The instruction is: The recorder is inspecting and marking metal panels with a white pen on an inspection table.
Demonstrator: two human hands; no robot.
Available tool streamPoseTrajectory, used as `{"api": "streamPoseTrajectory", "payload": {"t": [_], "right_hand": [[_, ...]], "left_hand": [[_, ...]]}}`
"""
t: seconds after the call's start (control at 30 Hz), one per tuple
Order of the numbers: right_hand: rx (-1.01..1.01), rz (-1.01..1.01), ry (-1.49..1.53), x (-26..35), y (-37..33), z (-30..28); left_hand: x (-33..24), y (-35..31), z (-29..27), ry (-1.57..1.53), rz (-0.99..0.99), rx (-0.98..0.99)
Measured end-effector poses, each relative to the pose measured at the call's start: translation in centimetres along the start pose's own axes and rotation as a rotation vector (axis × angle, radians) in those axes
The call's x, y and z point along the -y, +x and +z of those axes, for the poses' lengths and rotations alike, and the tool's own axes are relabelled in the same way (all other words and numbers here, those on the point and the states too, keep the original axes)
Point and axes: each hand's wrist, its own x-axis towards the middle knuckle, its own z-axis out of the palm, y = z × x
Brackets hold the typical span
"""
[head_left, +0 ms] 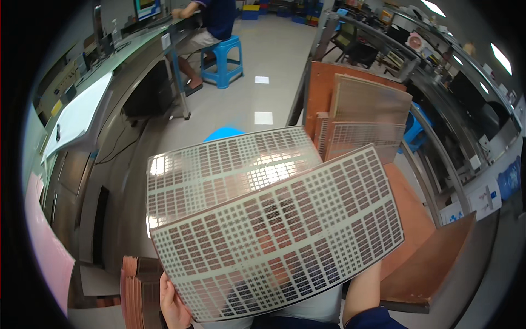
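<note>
A wide printed circuit board panel (307,230), patterned with pale green bands and brown-grey grids, is tilted in front of me. The fingers of my left hand (174,301) close around its lower left edge. My right forearm (362,290) goes up behind the panel's lower right side, which hides the right hand and its fingers. Beyond the front panel lies a second, similar circuit board panel (230,164), partly covered by it, with bright light glaring off its surface. What supports the second panel does not show.
At right, copper-coloured boards (372,98) lean in a metal-framed rack (433,159). A stack of brown panels (143,290) stands beside my left hand. A long bench (118,60) runs along the left. Farther off, a person (216,22) sits on a blue stool (222,60).
</note>
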Motion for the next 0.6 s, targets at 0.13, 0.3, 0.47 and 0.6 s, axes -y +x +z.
{"api": "streamPoseTrajectory", "payload": {"t": [0.13,0.3,0.47,0.6], "right_hand": [[0.005,-0.010,0.052,-1.0,0.3,0.0],[0.051,-0.019,0.191,-1.5,-0.3,1.2],[0.108,0.429,0.728,-4.1,-2.2,13.2],[0.093,0.442,0.383,-5.7,-7.3,16.9]], "left_hand": [[0.0,-0.3,0.5,0.004,0.011,-0.016],[-0.5,-0.3,2.4,0.002,-0.084,-0.032],[-0.1,0.3,5.0,-0.109,-0.042,0.119],[1.0,0.9,10.7,-0.167,0.018,0.283]]}}
